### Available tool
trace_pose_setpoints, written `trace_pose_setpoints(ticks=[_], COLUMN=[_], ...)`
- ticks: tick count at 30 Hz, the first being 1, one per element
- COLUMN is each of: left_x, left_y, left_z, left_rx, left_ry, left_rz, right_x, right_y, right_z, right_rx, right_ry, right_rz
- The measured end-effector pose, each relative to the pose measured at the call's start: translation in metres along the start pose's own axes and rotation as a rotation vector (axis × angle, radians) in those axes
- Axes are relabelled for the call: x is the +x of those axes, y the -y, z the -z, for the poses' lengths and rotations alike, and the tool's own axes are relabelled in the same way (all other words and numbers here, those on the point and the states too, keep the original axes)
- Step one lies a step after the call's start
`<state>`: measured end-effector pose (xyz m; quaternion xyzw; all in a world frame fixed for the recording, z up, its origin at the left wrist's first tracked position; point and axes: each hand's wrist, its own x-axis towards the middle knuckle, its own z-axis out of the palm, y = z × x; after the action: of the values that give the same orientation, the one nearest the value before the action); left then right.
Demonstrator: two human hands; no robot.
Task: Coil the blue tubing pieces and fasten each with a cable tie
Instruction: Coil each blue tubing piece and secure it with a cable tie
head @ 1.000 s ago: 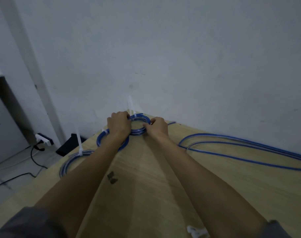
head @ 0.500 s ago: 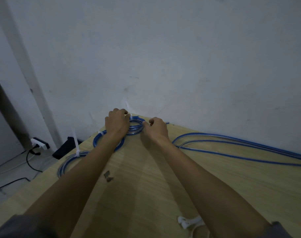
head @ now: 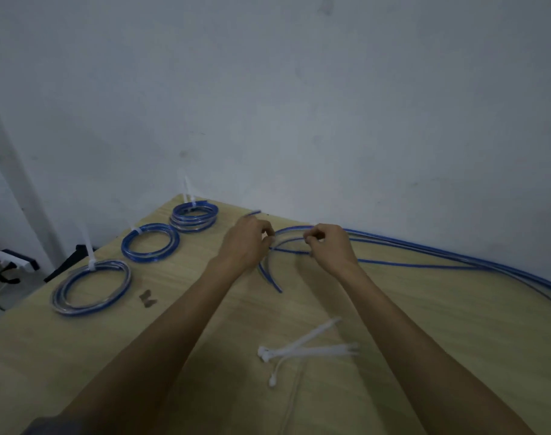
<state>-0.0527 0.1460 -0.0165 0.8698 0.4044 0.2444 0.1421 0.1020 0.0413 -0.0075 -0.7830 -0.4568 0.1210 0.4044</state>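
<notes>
Three tied coils of blue tubing lie along the table's left side: a far coil point(head: 193, 218), a middle coil point(head: 150, 243) and a near coil point(head: 90, 287), each with a white cable tie standing up. Loose blue tubing point(head: 425, 255) runs along the wall from the right. My left hand point(head: 247, 243) has its fingers curled at a tubing end near the far edge. My right hand point(head: 329, 246) pinches a strand of the loose tubing. A short free end point(head: 269, 279) curves toward me between my hands. Several white cable ties point(head: 305, 351) lie close to me.
The wooden table point(head: 425, 340) meets a white wall at its far edge. Off the table's left edge, on the floor, sit a white power strip point(head: 12, 260) and black cables. A small dark mark point(head: 148, 299) shows on the table near the near coil.
Both hands left the far coil and moved right to the loose tubing. The view shifted down and right, and the cable ties show fully.
</notes>
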Motion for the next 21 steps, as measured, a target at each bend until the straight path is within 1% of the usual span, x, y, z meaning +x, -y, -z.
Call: trace_pose_setpoints(ticks=[4, 5, 10, 12, 14, 16, 18, 19, 21], left_x=[-0.021, -0.024, -0.025, -0.025, -0.022, -0.019, -0.019, -0.02, -0.022], left_y=[-0.02, -0.022, -0.023, -0.027, -0.038, -0.049, -0.062, -0.068, -0.077], left_z=[-0.009, -0.009, -0.006, 0.0, 0.009, 0.017, 0.023, 0.025, 0.026], left_rx=[0.12, 0.119, -0.081, -0.143, -0.21, -0.373, -0.561, -0.626, -0.682], left_ry=[0.065, 0.08, 0.101, 0.083, 0.03, -0.008, -0.007, -0.012, -0.024], left_rz=[0.194, 0.233, 0.362, 0.354, 0.297, 0.228, 0.18, 0.16, 0.109], right_x=[-0.022, -0.027, -0.049, -0.055, -0.06, -0.065, -0.068, -0.069, -0.071], right_y=[-0.016, -0.018, -0.018, -0.015, -0.009, 0.0, 0.007, 0.009, 0.012], right_z=[0.018, 0.019, 0.017, 0.012, 0.007, 0.005, 0.008, 0.011, 0.019], right_rx=[0.011, 0.019, 0.076, 0.117, 0.162, 0.181, 0.162, 0.15, 0.153], right_ry=[0.002, 0.011, 0.048, 0.053, 0.048, 0.066, 0.083, 0.08, 0.044], right_rz=[0.005, 0.007, 0.006, 0.01, 0.048, 0.099, 0.158, 0.187, 0.22])
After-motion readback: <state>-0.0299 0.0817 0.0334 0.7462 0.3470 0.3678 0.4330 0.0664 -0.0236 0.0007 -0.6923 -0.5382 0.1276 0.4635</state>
